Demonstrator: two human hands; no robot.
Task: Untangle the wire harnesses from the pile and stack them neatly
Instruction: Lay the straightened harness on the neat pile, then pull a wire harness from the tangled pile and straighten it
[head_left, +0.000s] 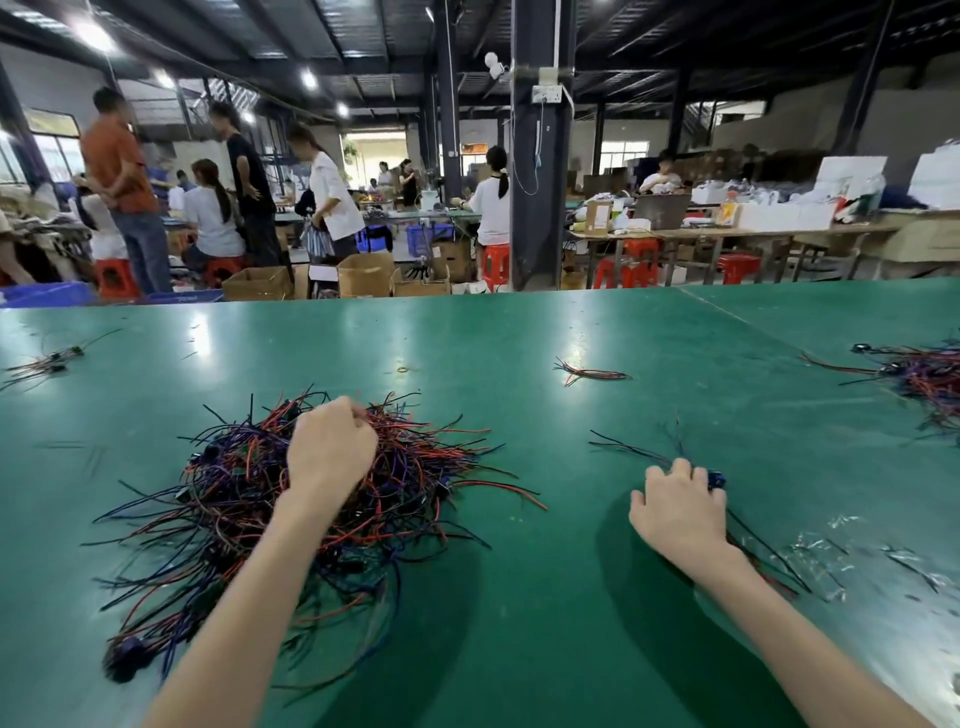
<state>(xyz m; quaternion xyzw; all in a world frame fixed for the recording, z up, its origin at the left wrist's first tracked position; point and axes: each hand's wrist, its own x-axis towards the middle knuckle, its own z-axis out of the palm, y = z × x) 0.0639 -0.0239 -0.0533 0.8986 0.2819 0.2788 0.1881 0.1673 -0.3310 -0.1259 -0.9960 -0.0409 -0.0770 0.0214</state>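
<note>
Green table (519, 597), red stools (495, 265), cardboard boxes (366, 274)

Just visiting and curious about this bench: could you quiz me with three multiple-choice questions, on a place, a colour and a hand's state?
1. Where is the big tangled pile? A in a cardboard box B under the left hand C on a stool
2. What colour is the table top? A white B green C yellow
3. What is the left hand doing? A lying flat B holding scissors C pinching into the pile
Answers: B, the hand sits over it; B, the surface is green; C, it is curled into the pile.
</note>
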